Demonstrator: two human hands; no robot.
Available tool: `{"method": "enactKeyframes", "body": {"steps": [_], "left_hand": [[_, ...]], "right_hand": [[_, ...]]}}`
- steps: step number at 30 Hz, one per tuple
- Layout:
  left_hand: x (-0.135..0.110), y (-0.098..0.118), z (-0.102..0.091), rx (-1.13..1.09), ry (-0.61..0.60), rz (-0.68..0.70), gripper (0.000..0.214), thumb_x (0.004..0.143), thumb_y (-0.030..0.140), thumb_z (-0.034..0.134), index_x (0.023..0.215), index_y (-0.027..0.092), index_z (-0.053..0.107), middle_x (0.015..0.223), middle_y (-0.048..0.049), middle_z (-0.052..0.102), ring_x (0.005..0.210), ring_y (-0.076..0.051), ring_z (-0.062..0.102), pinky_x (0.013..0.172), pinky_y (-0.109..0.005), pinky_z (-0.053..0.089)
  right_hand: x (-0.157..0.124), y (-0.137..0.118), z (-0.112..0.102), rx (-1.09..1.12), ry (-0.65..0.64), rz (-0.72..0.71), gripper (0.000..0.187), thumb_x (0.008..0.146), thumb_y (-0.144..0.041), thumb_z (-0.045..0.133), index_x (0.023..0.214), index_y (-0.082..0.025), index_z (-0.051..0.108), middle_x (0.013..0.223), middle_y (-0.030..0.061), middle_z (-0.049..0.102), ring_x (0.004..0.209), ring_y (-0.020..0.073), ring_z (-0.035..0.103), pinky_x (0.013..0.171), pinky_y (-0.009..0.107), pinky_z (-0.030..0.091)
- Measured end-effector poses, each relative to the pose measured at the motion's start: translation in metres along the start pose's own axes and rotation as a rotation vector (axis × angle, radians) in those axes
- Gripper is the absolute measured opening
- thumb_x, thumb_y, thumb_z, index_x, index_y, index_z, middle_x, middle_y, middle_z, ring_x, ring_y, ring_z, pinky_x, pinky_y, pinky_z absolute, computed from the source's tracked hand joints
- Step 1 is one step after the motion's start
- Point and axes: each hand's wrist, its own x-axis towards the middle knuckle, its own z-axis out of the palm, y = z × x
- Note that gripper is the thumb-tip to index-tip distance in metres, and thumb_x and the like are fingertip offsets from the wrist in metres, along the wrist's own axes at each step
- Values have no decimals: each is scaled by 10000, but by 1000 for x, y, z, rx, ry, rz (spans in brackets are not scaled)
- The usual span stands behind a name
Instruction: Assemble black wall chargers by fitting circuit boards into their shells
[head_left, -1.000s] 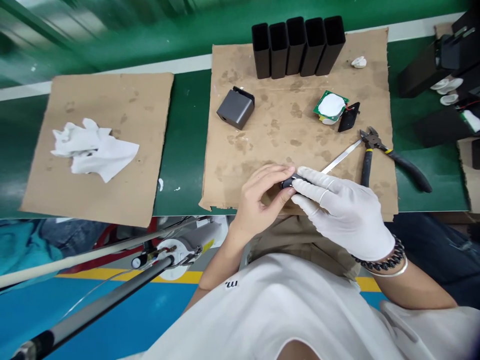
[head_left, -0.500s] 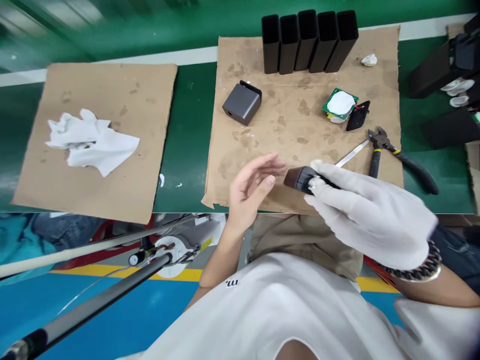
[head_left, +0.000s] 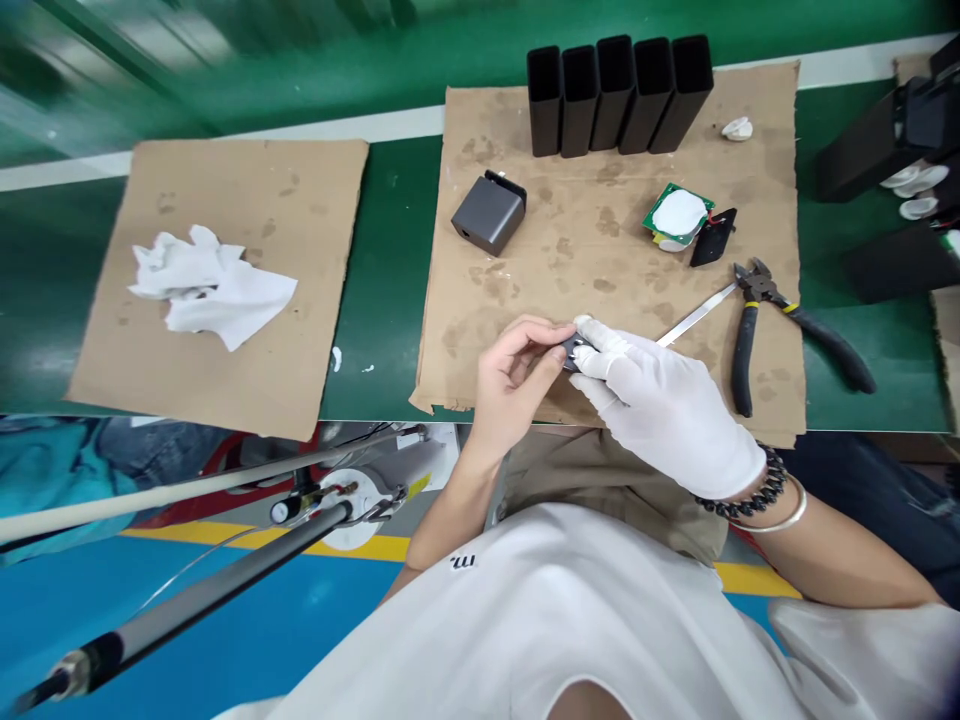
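Between my two hands, above the front edge of the cardboard, is a small dark plastic part point(head_left: 571, 352), mostly covered by fingers. My bare left hand point(head_left: 517, 375) pinches its left end between thumb and fingers. My right hand point(head_left: 649, 400), in a white glove, grips it from the other side. A flat metal strip point(head_left: 697, 314) lies just beyond the glove, its tip by the wire cutters point(head_left: 759, 285). Farther back sit a green circuit board point(head_left: 679, 213) with a white pad and a small black plate point(head_left: 714, 237) joined by a red wire.
Several black open-ended tubes point(head_left: 616, 100) stand at the back of the cardboard sheet point(head_left: 555, 270). A dark grey box point(head_left: 490, 215) is at its left. White cloth point(head_left: 217, 285) lies on another cardboard sheet. More black housings point(head_left: 862, 140) crowd the right. A metal pole point(head_left: 225, 570) slants at lower left.
My right hand has moved left with the dark part. My left hand, open and apart from it before, now has its fingers closed on it.
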Motion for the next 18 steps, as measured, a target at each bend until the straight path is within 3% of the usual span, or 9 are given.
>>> {"method": "enactKeyframes", "body": {"steps": [3, 5, 8, 10, 14, 18], "left_hand": [[3, -2, -2, -46, 23, -91, 215, 858, 380, 815, 983, 209, 777, 953, -46, 754, 921, -166, 723, 838, -263, 596], [2, -4, -4, -94, 65, -115, 282, 842, 391, 828, 1056, 224, 752, 997, -47, 769, 968, -174, 731, 883, -274, 597], [-4, -6, -5, -138, 139, -84, 316, 854, 404, 814, 1111, 244, 722, 1032, -38, 761, 1011, -170, 727, 947, -283, 589], [-7, -6, -4, -120, 168, -57, 302, 862, 396, 808, 1110, 249, 719, 1041, -33, 753, 1019, -166, 722, 960, -283, 585], [-4, -3, 1, -44, 130, -55, 213, 888, 356, 786, 1054, 229, 744, 1041, -38, 762, 1022, -161, 723, 952, -272, 585], [2, -2, 3, -31, 98, -82, 191, 896, 354, 771, 1033, 223, 751, 1035, -40, 772, 1030, -172, 733, 963, -291, 590]], "right_hand": [[10, 2, -9, 3, -73, 43, 130, 967, -202, 574, 935, -199, 699, 998, 74, 807, 773, 233, 750, 593, 317, 463], [13, 3, -21, 11, -41, 40, 147, 968, -235, 587, 902, -206, 715, 900, 58, 804, 737, 231, 740, 584, 320, 439], [10, 2, -33, 16, 19, 118, 234, 1018, -285, 537, 943, -217, 749, 1069, 66, 812, 814, 212, 757, 613, 304, 454], [7, 1, -28, 44, 5, 192, 255, 1036, -307, 523, 1014, -217, 761, 1219, 66, 785, 904, 208, 766, 676, 294, 497], [2, 6, 1, 171, -16, 175, 229, 1009, -243, 562, 1133, -204, 751, 1234, 53, 783, 1043, 218, 765, 828, 297, 558], [2, 7, -5, 146, -8, 175, 209, 1012, -272, 566, 1069, -217, 760, 1152, 54, 805, 940, 239, 781, 747, 327, 551]]}}
